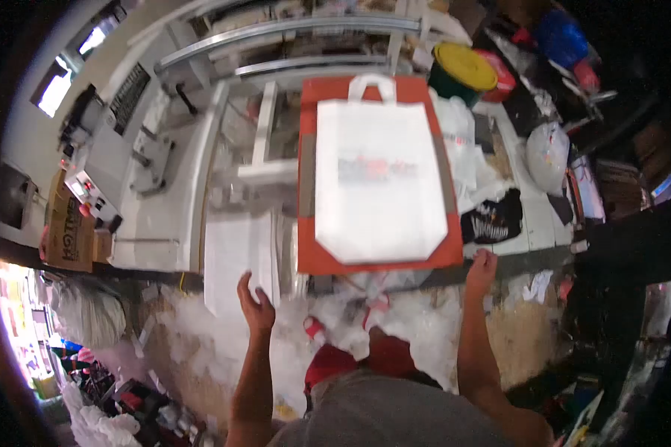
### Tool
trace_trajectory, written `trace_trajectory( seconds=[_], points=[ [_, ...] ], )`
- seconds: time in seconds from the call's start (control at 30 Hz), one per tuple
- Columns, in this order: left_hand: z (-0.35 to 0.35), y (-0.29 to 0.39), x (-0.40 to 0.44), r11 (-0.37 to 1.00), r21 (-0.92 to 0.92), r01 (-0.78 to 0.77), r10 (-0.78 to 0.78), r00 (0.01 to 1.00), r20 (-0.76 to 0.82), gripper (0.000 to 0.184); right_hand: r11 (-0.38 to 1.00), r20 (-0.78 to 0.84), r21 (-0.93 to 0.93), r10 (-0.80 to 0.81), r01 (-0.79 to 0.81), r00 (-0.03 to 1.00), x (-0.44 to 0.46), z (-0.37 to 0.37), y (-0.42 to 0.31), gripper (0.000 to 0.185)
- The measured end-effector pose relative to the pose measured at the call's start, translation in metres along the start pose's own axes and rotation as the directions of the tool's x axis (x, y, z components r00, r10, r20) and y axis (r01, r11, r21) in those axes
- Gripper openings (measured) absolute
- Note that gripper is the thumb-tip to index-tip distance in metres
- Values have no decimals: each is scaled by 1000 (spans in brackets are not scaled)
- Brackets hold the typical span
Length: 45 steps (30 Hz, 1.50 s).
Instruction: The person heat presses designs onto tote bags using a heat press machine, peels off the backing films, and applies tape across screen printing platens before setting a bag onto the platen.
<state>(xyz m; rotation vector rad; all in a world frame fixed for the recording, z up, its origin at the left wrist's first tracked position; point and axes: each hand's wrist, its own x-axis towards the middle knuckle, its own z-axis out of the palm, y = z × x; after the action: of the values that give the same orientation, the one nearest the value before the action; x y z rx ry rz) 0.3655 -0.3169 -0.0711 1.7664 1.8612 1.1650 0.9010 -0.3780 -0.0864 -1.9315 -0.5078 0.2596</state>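
A white bag (380,201) with a loop handle at its far end lies flat on a red board (309,260). Blurred red and dark print shows on its middle. Beside the board's near left corner, my left hand (256,305) is raised with thumb and fingers apart and nothing in it. Below its fingertips a stack of white sheets (238,253) hangs over the table edge. My right hand (482,269) is off the board's near right corner, its fingers curled in; whatever they hold, if anything, is too small to make out.
White machine parts and a control panel (89,195) stand at the left. A green bucket with a yellow lid (466,65) is behind the board's right side. White plastic bags and a black printed bag (493,218) lie to the right. Metal rails (291,28) cross the back.
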Motion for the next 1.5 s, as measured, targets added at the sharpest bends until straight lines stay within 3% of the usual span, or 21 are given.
trace_trajectory(
  seconds=[0.03, 0.1, 0.13, 0.23, 0.3, 0.4, 0.47, 0.6, 0.73, 0.83, 1.03, 1.07, 1.1, 1.17, 1.2, 1.23, 1.3, 1.37, 1.4, 1.43, 1.5],
  points=[
    [-22, -27, -43, 991, 120, 62, -73, 993, 96, 40, 998, 14, -48, 33, -32, 999, -28, -7, 19, 25],
    [-56, -80, -137, 962, 234, 143, -209, 934, 289, 40, 880, 362, -443, 0, 172, 932, -86, -10, 45, 25],
    [-72, -111, -187, 950, 256, 180, -273, 877, 396, 38, 856, 474, -461, 15, 234, 880, -105, 2, 61, 26],
    [-118, -174, -303, 886, 341, 315, -464, 593, 658, 37, 765, 733, -436, -5, 475, 680, -131, 74, 119, 30],
    [-138, -190, -336, 717, 532, 451, -674, 253, 694, 43, 649, 825, -331, -153, 685, 543, -133, 124, 115, 35],
    [-156, -173, -330, 512, 544, 665, -766, 66, 640, 45, 484, 726, -203, -509, 851, 462, -131, 193, 128, 34],
    [-167, -188, -338, 689, 523, 501, -703, 289, 649, 43, 423, 742, -333, -434, 843, 511, -126, 217, 132, 34],
    [-183, -205, -342, 484, 350, 802, -784, 220, 580, 39, 350, 744, -479, -324, 805, 584, -119, 223, 139, 33],
    [-189, -219, -344, 631, 345, 695, -708, 334, 622, 38, 313, 745, -531, -271, 787, 610, -110, 219, 136, 33],
    [-177, -217, -321, 619, 501, 605, -744, 248, 621, 38, 299, 744, -554, -242, 777, 623, -101, 213, 125, 32],
    [-146, -222, -304, 529, 296, 795, -744, 267, 612, 34, 281, 752, -576, -187, 768, 632, -107, 200, 107, 32],
    [-141, -216, -297, 539, 290, 791, -739, 279, 613, 34, 290, 760, -575, -155, 765, 631, -115, 194, 103, 32],
    [-127, -188, -265, 758, 241, 606, -592, 483, 645, 34, 309, 777, -573, -92, 759, 623, -128, 186, 98, 32],
    [-93, -115, -198, 966, 76, 248, -235, 713, 660, 37, 435, 860, -494, 120, 753, 495, -167, 162, 74, 32],
    [-78, -78, -169, 992, -28, 119, -74, 767, 638, 40, 637, 961, -272, 134, 721, 244, -183, 139, 61, 27],
    [-67, -49, -145, 994, -48, 95, -43, 775, 631, 40, 800, 997, -51, 79, 597, -21, -217, 113, 48, 24],
    [-51, 9, -102, 962, -108, 250, -55, 566, 822, 45, 853, 955, 247, -135, 460, -263, -243, 91, -82, 18],
    [-35, 49, -74, 911, -99, 401, -32, 307, 951, 51, 914, 986, 69, -1, 401, -166, -216, 70, -154, 16],
    [-27, 55, -63, 937, -263, 231, 149, 416, 897, 47, 894, 996, 67, -84, 442, 19, -191, 61, -165, 14],
    [-28, 72, -45, 906, -159, 392, 0, 376, 927, 44, 876, 964, 58, -173, 478, 201, -166, 53, -176, 13],
    [-17, 91, -13, 898, -69, 434, -114, 383, 917, 43, 961, 882, -32, -102, 274, 461, -120, 42, -198, 10]
  ],
)
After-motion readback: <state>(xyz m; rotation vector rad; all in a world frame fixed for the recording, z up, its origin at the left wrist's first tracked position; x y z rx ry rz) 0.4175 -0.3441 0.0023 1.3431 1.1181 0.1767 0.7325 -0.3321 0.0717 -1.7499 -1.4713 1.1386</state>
